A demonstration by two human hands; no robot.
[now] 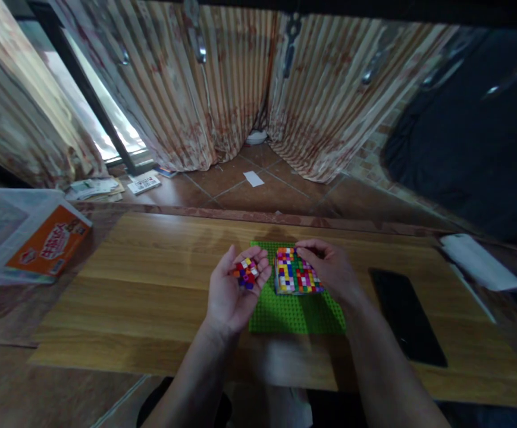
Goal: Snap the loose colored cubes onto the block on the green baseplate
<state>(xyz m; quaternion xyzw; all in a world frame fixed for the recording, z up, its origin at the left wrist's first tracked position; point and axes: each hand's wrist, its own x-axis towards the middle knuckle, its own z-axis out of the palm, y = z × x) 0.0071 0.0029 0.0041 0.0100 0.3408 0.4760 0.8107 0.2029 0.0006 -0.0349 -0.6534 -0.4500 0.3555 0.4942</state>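
Note:
My left hand (234, 288) is cupped palm up over the wooden table (151, 279), its fingers curled round a small cluster of multicoloured bricks (246, 273). Just to its right a square block of multicoloured bricks (296, 272) stands on a green baseplate (294, 312). My right hand (332, 267) rests against the block's right and far side, fingers bent over its top edge.
A black phone or tablet (405, 315) lies flat to the right of the baseplate. White papers (475, 261) sit at the table's far right. An orange box (48, 241) in a clear plastic bag lies at the left. Curtains and tiled floor are beyond the table.

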